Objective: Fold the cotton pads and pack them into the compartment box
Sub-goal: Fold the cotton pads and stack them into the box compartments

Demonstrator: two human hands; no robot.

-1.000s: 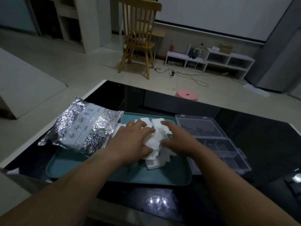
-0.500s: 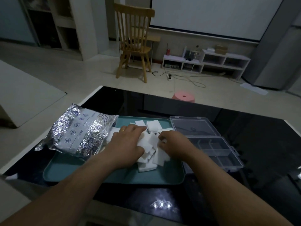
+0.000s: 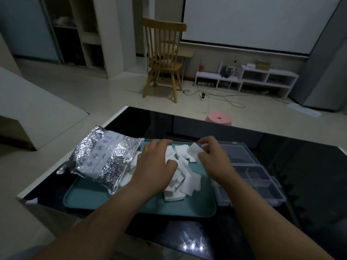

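Note:
A loose pile of white cotton pads (image 3: 183,177) lies on a teal tray (image 3: 116,201) on the black table. My right hand (image 3: 214,158) pinches one cotton pad (image 3: 194,152), lifted a little above the pile. My left hand (image 3: 155,164) rests flat on the left part of the pile, fingers spread over the pads. The clear plastic compartment box (image 3: 262,182) sits open just right of the tray, its lid (image 3: 238,153) folded back; its compartments look empty.
A crinkled silver foil bag (image 3: 102,158) lies across the tray's left end. The black glossy table (image 3: 309,175) has its left edge near the bag. Beyond it stand a pink stool (image 3: 218,118) and a wooden chair (image 3: 163,59).
My right hand has risen from the pile with one pad pinched in its fingers. My left hand has stayed on the pile, shifting slightly toward the far side.

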